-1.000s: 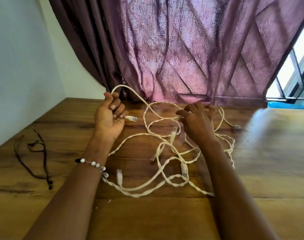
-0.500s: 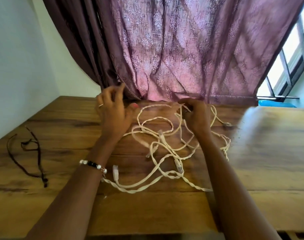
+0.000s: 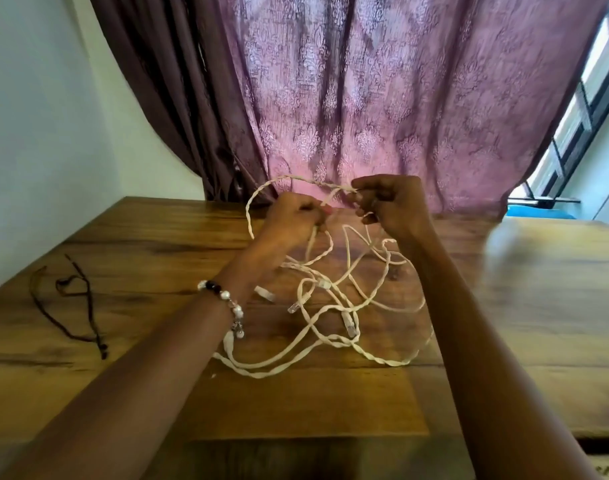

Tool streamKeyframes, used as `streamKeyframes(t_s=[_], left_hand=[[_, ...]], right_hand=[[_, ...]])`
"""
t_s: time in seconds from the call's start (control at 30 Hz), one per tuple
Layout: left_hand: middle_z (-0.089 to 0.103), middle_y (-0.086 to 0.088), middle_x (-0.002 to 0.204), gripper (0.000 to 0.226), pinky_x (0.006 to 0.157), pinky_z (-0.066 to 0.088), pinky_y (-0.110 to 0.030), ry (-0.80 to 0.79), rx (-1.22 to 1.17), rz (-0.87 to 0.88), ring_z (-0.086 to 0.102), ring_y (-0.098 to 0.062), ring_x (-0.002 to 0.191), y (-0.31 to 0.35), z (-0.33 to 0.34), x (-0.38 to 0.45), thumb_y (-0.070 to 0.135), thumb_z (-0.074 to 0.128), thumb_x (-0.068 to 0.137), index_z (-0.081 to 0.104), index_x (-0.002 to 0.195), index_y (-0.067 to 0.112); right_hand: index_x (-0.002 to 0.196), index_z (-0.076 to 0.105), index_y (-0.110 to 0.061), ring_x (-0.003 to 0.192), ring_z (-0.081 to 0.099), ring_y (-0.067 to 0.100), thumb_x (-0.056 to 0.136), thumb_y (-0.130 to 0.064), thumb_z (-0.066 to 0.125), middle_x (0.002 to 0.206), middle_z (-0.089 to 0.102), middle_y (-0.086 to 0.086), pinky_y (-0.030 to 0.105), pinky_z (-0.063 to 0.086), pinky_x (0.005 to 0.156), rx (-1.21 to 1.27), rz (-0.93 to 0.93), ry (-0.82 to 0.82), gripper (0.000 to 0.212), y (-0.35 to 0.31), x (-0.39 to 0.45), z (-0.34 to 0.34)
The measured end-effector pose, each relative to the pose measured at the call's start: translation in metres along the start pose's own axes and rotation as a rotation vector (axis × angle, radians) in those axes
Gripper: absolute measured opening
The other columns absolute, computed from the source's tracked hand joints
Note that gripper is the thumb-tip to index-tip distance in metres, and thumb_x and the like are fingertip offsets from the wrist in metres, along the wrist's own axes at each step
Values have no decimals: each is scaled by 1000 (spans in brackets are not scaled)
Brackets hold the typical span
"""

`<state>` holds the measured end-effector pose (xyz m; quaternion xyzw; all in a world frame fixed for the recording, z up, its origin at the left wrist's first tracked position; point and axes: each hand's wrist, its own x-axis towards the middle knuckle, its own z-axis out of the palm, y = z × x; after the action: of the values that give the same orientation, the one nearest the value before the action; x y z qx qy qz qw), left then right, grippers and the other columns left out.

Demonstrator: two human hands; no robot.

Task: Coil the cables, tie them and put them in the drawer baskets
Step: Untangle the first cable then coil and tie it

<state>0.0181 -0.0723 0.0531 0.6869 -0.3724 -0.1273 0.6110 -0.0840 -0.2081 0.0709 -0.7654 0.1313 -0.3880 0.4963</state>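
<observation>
- Coiling is judged to be the step in hand, and only at its start: a first loop of the pale cables (image 3: 330,306) is held up between the two hands, while most of the length lies loose on the wooden table (image 3: 123,375).
- The left hand (image 3: 289,216) is curled round a strand near the far edge of the table, with the raised loop arching from it up and over toward the other hand.
- The right hand (image 3: 393,206) is also curled, and a strand is pinched at its fingertips (image 3: 360,197), just beside the left hand; the exact finger contact is too blurred to be made out.
- No tie is seen on the cables, and no drawer or basket is in view, so tying and storing are judged not yet done.
- The next move is judged to call for more slack to be drawn from the heap and laid into the held loop, with crossings freed as they come up.
- The cables are thin, cream-coloured and limp, and some stretches are twisted together in pairs.
- Several clear plugs (image 3: 349,325) are seen among the strands, so more than one cable is likely tangled in the heap; how many cannot be told.
- The heap lies between the forearms, near the middle of the table.
- A dark cord (image 3: 88,306) lies well apart to the left; it may be meant as a tie, though this cannot be told.
</observation>
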Motion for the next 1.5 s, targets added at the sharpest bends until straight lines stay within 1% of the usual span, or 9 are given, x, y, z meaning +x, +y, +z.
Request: streamKeyframes(t_s=[0.17, 0.4, 0.63, 0.73, 0.87, 1.0, 1.23, 1.37, 1.5], left_hand=[[52, 6, 43, 26, 45, 45, -21, 205, -393, -241, 46, -7, 34, 6, -42, 8, 4, 45, 96, 62, 76, 9], [47, 5, 55, 28, 55, 39, -23, 318, -705, -320, 36, -4, 35, 5, -73, 5, 9, 39, 99, 59, 79, 14], [55, 4, 56, 26, 72, 54, -37, 253, -848, -203, 48, -10, 54, 29, -63, -3, 5, 42, 98, 57, 79, 16], [54, 2, 64, 26, 78, 54, -40, 253, -861, -160, 48, -10, 56, 40, -58, -5, 2, 42, 97, 58, 81, 14], [57, 4, 55, 25, 73, 56, -39, 289, -921, -137, 50, -9, 54, 48, -55, -4, 3, 43, 97, 60, 82, 14], [60, 2, 56, 22, 71, 58, -37, 374, -1066, -50, 54, -9, 50, 49, -69, -4, 4, 47, 96, 61, 83, 15], [66, 3, 52, 16, 60, 57, -28, 398, -628, -208, 58, -10, 50, 28, -80, -8, 2, 52, 94, 60, 103, 12], [65, -6, 106, 78, 74, 54, -36, 299, -305, -114, 65, -19, 77, 11, -67, -9, -4, 59, 88, 19, 146, 28], [54, -11, 131, 83, 84, 49, -30, -37, -52, -25, 57, -23, 111, 10, -49, -11, 29, 79, 69, 39, 141, 33]], right_hand=[[96, 63, 5, 49, 56, 15, 81, 25, 44, 69, 65, 11, 26, 52, 44, 149, 125, 315, 31, 17, -3, -30], [80, 56, -11, 45, 52, 13, 85, 18, 44, 61, 56, 8, 28, 53, 48, 249, 252, 545, 32, 31, -6, -43], [87, 73, -15, 87, 63, 29, 78, -8, 70, 93, 70, 13, 36, 50, 81, -794, 32, 302, 13, 44, -2, -30], [94, 73, -7, 90, 65, 22, 89, -15, 62, 97, 72, 13, 33, 50, 81, -574, -180, 232, 15, 18, -11, -13], [105, 64, -6, 92, 69, 20, 94, 2, 45, 103, 70, 18, 28, 54, 76, 66, 19, -335, 23, -12, -33, 3], [109, 67, -5, 97, 69, 18, 81, -7, 71, 103, 72, 9, 28, 55, 83, -181, 44, -699, 28, 6, -39, -2], [92, 67, 5, 66, 65, 14, 83, 13, 58, 86, 70, 14, 29, 53, 56, -64, -24, -116, 15, 7, -27, -9], [97, 65, 4, 69, 68, 13, 83, 20, 50, 84, 68, 13, 28, 57, 58, 114, -112, 115, 25, -24, -13, -7], [90, 64, 5, 75, 68, 24, 85, 13, 57, 83, 68, 21, 28, 57, 64, 363, -160, 115, 12, -51, -9, 4]])
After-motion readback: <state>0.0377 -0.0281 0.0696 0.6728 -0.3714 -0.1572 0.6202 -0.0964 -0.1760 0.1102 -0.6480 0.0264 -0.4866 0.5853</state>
